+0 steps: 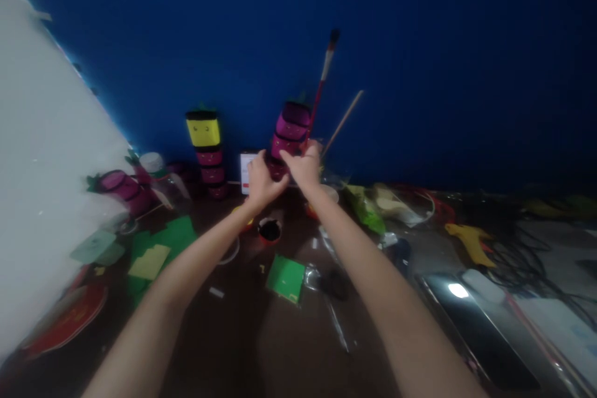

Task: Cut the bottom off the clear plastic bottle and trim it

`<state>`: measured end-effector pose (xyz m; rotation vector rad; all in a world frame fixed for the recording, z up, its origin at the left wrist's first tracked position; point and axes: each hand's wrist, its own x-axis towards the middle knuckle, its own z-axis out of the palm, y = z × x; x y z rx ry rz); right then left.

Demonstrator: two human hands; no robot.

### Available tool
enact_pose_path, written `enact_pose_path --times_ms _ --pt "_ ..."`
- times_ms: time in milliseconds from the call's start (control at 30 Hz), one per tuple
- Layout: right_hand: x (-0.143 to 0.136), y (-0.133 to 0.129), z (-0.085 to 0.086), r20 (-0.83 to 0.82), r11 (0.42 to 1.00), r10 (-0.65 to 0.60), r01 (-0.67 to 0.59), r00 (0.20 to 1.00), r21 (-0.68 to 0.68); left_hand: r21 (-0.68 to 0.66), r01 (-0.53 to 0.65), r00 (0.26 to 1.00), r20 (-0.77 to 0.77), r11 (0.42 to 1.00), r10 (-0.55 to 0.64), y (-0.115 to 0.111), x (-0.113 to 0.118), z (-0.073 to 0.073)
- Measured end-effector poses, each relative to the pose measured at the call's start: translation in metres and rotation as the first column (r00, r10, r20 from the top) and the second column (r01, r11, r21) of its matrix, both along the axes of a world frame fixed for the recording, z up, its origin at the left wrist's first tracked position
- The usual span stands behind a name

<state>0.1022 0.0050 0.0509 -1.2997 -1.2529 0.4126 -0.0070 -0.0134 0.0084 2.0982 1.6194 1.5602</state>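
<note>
A purple stack of small cup-like segments (pixel 291 130) with dark bands and a green top tilts slightly in front of the blue wall. My left hand (pixel 265 183) is around its lower end, thumb on the right side and fingers on the left. Higher up, my right hand (pixel 304 169) grips its right side, thumb across the front. Just behind the right hand rise a red-handled paintbrush (pixel 319 96) and a thin wooden stick (pixel 345 115). To the left stands a similar stack (pixel 209 165), its top segment yellow with a drawn face. Blur hides finger detail.
A small cup with dark contents (pixel 269 230) stands below my hands, near green paper squares (pixel 286 277). Left are a clear bottle (pixel 163 177), green sheets (pixel 181 236) and a red round piece (pixel 69 320). Right lie a yellow glue gun (pixel 471 242), cables and a black phone (pixel 480 329).
</note>
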Motion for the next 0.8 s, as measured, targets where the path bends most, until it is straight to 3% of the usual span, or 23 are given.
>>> enact_pose_path --times_ms 167,267,400,567,800 --pt "0.001 -0.005 0.002 -0.012 0.999 -0.005 0.005 1.000 0.036 0.112 -0.032 0.995 0.095 0.993 0.021 0.007 -0.004 0.025" --pt "0.003 -0.011 0.005 -0.034 0.997 0.019 -0.017 0.999 0.074 0.178 0.036 0.989 0.134 0.983 -0.060 0.015 -0.008 0.041" --pt "0.006 -0.016 0.012 -0.137 0.989 0.079 -0.060 0.987 0.136 0.229 0.127 0.988 0.053 0.965 -0.143 0.021 -0.014 0.056" --pt "0.011 -0.013 0.025 -0.179 0.972 0.128 -0.087 0.976 0.220 0.193 0.157 0.987 -0.054 0.969 -0.149 0.020 -0.016 0.066" --pt "0.011 -0.009 0.039 -0.121 0.969 0.153 -0.125 0.981 0.214 0.131 0.164 0.986 -0.001 0.978 -0.166 0.020 -0.018 0.070"
